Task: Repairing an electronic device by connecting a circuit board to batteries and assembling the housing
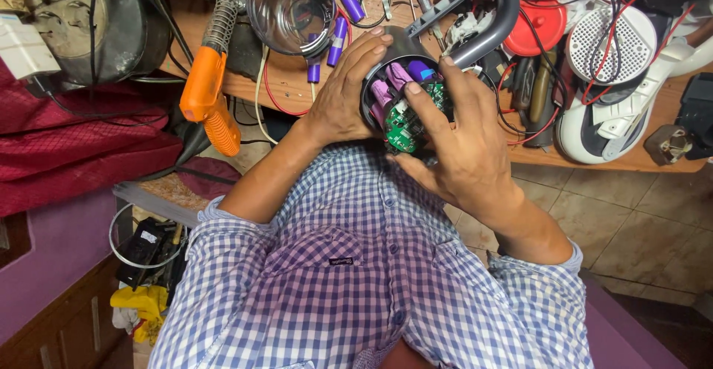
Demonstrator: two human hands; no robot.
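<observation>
Grey plastic housing [416, 50] up off the wooden counter [290, 79], open end toward the camera. Left hand [345, 94] wrapped round its left wall, fingers curled tight. Right hand [464, 142] spread across the right side, fingertips [413, 89] pressed on the green circuit board [405, 128] and purple cells [394, 79] packed inside. Loose purple cells [338, 38] beside a clear round canister [291, 9]. Orange soldering gun [208, 94] at the counter's edge, well left.
</observation>
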